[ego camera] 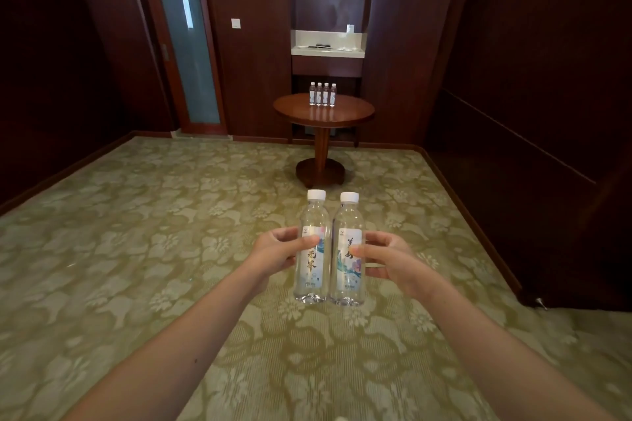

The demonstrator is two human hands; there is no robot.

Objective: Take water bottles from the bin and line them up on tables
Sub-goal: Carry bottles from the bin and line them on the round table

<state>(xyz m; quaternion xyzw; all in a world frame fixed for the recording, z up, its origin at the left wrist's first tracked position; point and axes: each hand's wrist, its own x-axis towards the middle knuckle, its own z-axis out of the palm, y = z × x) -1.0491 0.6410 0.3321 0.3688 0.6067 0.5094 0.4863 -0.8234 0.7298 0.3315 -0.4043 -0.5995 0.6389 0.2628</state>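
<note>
Our two bare forearms reach out from the bottom edge over a green carpet (136, 249) patterned with pale flowers. At their ends, our left hand (277, 251) grips the left bottle (313, 249), thumb laid across its label and fingers curled round the far side. Our right hand (390, 258) holds the right bottle (347, 249) in the same way. Both bottles are clear, white-capped and upright, held side by side in the air above the floor and touching (or so nearly that we cannot tell a gap).

Well beyond them, near the far wall, stands a round table (345, 114) of dark polished wood on a single pedestal. A row of four bottles (322, 94) stands upright on its far half, shoulder to shoulder, white caps level.

Behind the table, a pale counter (327, 52) sits in a recess of the dark wood panelling; small items lie on it, too small for us to name. To the left are a white wall switch (235, 23) and a wood-framed door (186, 44) with a tall frosted glass pane.
</note>
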